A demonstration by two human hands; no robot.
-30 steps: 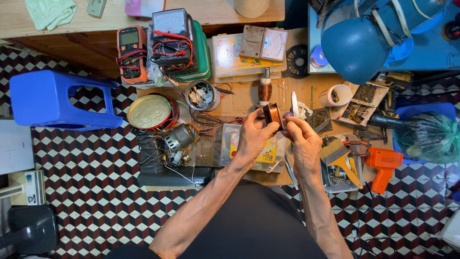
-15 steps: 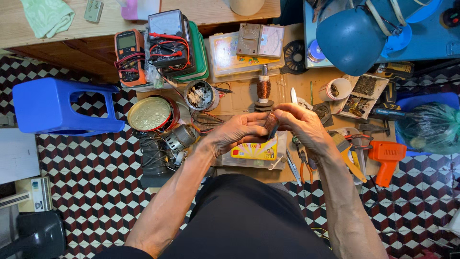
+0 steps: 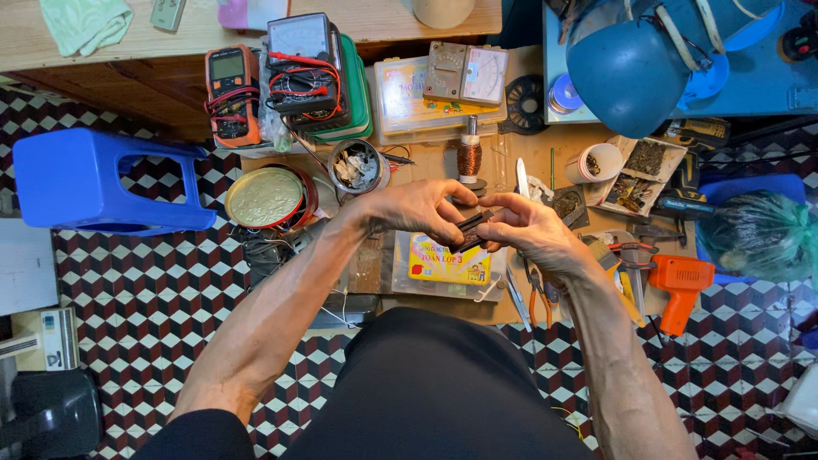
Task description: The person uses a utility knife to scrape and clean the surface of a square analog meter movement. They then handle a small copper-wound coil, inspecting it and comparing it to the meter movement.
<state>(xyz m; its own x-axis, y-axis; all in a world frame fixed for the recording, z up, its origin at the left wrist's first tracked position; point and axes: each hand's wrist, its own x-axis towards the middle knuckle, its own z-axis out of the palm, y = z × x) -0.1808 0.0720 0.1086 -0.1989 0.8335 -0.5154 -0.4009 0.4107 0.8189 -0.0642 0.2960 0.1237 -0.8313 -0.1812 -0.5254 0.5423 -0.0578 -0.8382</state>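
Dark part (image 3: 471, 230) pinched between both grips

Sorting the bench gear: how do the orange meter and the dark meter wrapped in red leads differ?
The orange meter is slimmer with a small digital screen; the dark meter is wider with a pale dial face. The orange one lies on the bench, the dark one sits atop a green case. Both have leads wound around them, beyond both hands.

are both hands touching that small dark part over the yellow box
Touching. The head view shows the left hand and right hand both pinching the small dark part between their fingertips.
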